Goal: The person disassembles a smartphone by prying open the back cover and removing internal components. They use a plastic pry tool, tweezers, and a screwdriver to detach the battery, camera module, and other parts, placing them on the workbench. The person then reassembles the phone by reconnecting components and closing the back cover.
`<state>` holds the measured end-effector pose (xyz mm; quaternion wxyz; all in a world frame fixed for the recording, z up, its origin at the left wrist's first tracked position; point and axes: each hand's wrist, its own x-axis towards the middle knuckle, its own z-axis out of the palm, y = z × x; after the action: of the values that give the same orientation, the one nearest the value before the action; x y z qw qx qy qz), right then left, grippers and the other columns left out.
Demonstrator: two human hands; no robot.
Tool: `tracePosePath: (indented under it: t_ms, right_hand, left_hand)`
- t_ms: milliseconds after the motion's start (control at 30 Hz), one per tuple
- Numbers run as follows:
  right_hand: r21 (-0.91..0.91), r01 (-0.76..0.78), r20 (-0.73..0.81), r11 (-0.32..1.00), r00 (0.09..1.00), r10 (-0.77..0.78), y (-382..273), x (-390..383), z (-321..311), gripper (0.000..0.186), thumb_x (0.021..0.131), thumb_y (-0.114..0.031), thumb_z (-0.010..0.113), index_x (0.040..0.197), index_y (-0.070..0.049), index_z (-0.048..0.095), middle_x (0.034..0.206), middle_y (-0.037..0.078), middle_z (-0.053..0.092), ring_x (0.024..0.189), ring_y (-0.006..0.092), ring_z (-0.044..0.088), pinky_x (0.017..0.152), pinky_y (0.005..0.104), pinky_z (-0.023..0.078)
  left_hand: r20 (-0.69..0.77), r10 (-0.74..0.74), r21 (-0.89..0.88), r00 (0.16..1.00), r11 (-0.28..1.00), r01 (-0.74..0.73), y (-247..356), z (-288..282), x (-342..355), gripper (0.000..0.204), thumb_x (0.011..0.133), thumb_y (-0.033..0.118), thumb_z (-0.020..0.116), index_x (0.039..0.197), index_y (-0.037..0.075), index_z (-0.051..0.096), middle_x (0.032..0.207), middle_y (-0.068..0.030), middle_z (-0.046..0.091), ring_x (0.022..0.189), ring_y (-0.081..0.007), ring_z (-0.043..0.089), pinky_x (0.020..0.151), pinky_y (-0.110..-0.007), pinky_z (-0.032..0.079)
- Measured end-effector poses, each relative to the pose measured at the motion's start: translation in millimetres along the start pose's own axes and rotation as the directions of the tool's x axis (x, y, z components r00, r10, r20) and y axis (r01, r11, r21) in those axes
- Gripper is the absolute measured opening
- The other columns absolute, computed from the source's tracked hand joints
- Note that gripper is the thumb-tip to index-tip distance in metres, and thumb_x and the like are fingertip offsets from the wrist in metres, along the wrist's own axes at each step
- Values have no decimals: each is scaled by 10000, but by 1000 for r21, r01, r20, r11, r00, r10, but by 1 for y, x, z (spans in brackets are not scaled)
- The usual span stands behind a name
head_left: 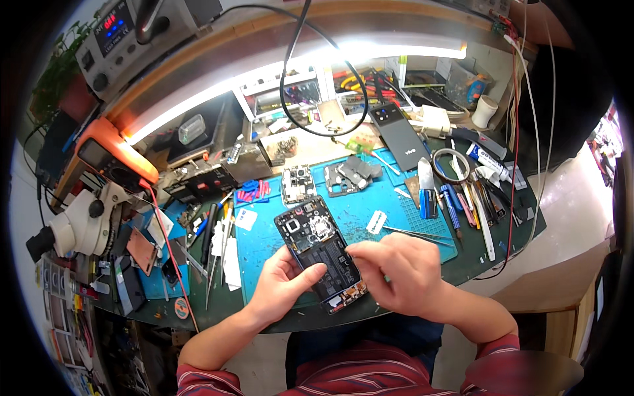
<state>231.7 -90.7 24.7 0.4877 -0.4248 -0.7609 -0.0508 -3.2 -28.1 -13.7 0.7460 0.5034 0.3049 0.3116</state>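
Observation:
An opened black smartphone (318, 247) with its back cover off lies tilted on the blue work mat (389, 198), battery and circuit boards showing. My left hand (281, 284) grips its lower left edge, thumb laid across the battery. My right hand (403, 267) rests at its right side, fingers pinched together at the phone's edge; whether they hold a small part or tool I cannot tell. Removed phone parts (298, 181) and grey shield pieces (353, 175) lie on the mat beyond the phone.
Tweezers and screwdrivers (214, 247) lie left of the mat, more tools (462, 198) and a tape roll (451, 163) at the right. A dark back cover (399, 138) leans behind. A microscope (79, 221) and orange multimeter (109, 155) stand left; a black cable (310, 125) loops overhead.

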Motion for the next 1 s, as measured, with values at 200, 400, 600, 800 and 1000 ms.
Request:
tracePosePath:
  t_ms: [200,400,600,800,1000]
  right_hand:
    - [-59,6,94,998,996,-1,2,12,13,309,851,1,755,1156,-39,731,696,15,567,544,184,563,491,337,432]
    - [-160,-180,-78,971,982,169,-3,24,-41,329,841,48,755,1150,-64,761,783,56,653,621,249,585,563,377,478]
    - [-490,-211,217,846,910,353,37,-41,-32,326,829,-46,811,1149,-52,752,1072,64,678,946,270,638,804,403,497]
    - [-516,-227,202,826,905,375,40,-47,-29,182,881,-1,753,1059,-35,775,970,71,668,909,281,639,796,394,491]
    - [-577,-196,306,793,848,432,34,-27,-38,293,871,-81,784,1163,-69,756,980,54,669,899,260,653,769,388,517]
  left_hand:
    - [-1,34,29,999,999,-34,-3,-3,-3,426,1025,72,728,1410,19,551,1343,-93,689,1204,-166,679,1044,-362,565]
    - [-12,15,-4,1000,1000,-15,-4,-2,-5,430,1028,67,721,1415,9,541,1352,-101,685,1209,-166,672,1054,-367,558]
    - [12,10,-17,1000,1000,-10,-3,1,1,436,1035,106,725,1417,5,542,1337,-81,690,1190,-149,672,1032,-350,564]
    - [20,24,-35,1000,999,-23,-4,0,1,421,1039,123,723,1407,6,553,1323,-72,695,1178,-140,673,1020,-343,568]
    - [32,41,-47,999,998,-40,-5,0,0,416,1042,126,721,1406,1,563,1340,-79,694,1199,-141,665,1039,-346,559]
